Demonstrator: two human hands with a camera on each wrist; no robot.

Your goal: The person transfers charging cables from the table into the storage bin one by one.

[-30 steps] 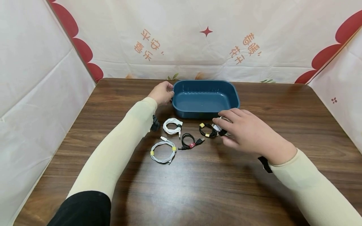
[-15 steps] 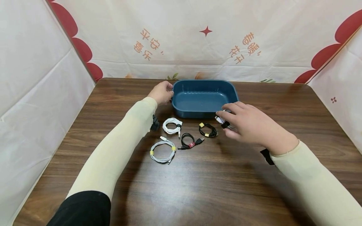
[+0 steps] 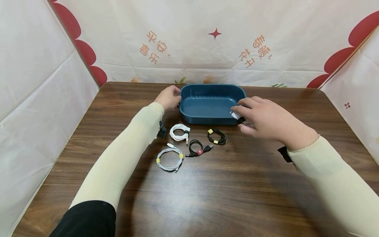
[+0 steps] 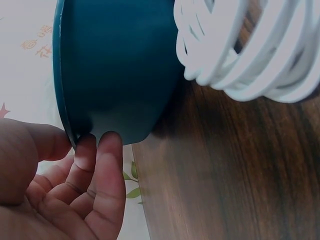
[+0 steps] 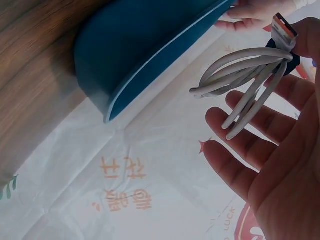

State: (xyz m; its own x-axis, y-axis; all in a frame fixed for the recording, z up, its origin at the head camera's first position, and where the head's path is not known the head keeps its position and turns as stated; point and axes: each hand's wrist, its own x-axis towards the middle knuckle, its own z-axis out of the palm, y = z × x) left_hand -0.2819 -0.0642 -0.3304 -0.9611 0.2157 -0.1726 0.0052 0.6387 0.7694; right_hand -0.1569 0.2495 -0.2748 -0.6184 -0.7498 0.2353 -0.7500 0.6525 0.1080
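Note:
With thumb and fingertips, my left hand (image 4: 75, 185) pinches the left rim of a dark blue plastic basin (image 3: 211, 120). My right hand (image 3: 263, 118) holds a coiled white USB cable (image 5: 245, 82) above the basin's front right corner. A black strap (image 3: 241, 120) ties that cable, and its metal plug shows in the right wrist view. In front of the basin lie several more coiled cables: a white cable (image 3: 172, 135), a light grey cable with yellow bands (image 3: 160, 153), a black cable with a red tie (image 3: 192, 150), and a black cable with yellow bands (image 3: 209, 137).
The basin stands near the back edge of a brown wooden table (image 3: 189, 204). White printed cloth (image 3: 189, 56) hangs behind the table and at both sides. The loose cables lie close together between the forearms.
My right hand has lifted the white USB cable from beside the black yellow-banded cable and moved it up and right to the basin's corner. The left hand stays on the rim.

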